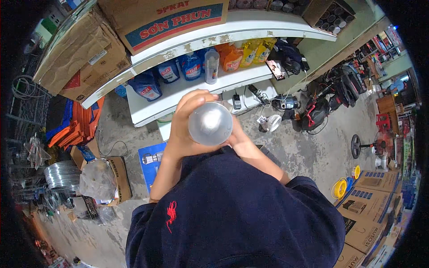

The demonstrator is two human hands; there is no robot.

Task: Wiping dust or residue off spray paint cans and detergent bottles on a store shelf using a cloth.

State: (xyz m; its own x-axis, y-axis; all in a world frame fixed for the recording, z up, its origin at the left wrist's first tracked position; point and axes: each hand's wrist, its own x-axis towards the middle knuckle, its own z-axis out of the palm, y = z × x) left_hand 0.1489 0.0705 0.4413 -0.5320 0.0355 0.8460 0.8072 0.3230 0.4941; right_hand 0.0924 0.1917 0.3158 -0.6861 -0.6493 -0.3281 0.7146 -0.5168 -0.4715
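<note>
— In the head view, where to find the translucent round container [210,123]?
— At the middle, between left hand [179,123] and right hand [239,135], nearer to the dark shirt [232,201] than to the white shelf [156,109].
— And about fingers?
— On the left, curled closed around the side; on the right, mostly hidden behind, so impossible to tell.
— And about long axis?
— Probably along the line of sight, with round end toward the viewpoint; in contact with both hands, more covered by the left.
</note>
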